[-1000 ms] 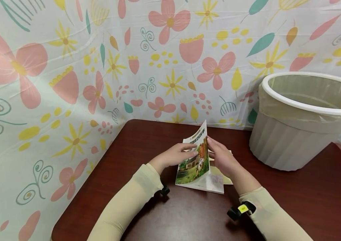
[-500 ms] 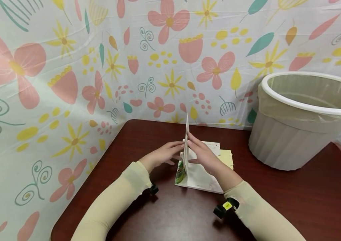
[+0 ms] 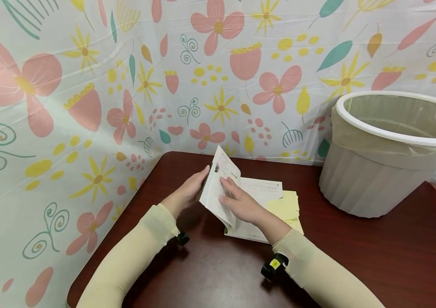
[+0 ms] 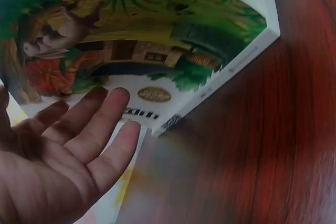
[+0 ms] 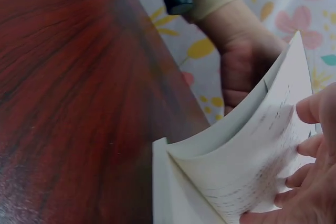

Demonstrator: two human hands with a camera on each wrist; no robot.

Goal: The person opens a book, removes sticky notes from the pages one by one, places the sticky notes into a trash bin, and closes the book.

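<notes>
A paperback book (image 3: 260, 187) stands opened on the table, its front part tilted up toward the left. Behind the raised cover (image 4: 157, 19), painted with a house and trees, is my left hand (image 3: 189, 188); its fingers are extended, lightly bent, with tips against the cover in the left wrist view. On the inner side, my right hand (image 3: 241, 204) lays spread fingers along the printed page (image 5: 247, 161). Yellow paper slips (image 3: 285, 206) lie at the book's right edge, partly over the page. The cover hides part of my left hand in the head view.
The dark red-brown wooden table (image 3: 210, 273) bears the book. A large grey bin (image 3: 372, 171) with a liner and white rim (image 3: 399, 95) stands at the right back. A flower-printed curtain (image 3: 218, 85) hangs behind and at the left.
The front cover with its pages has swung from right to left, exposing the inside page and yellow slips. My left hand has moved left behind the cover; my right has followed leftward against the page.
</notes>
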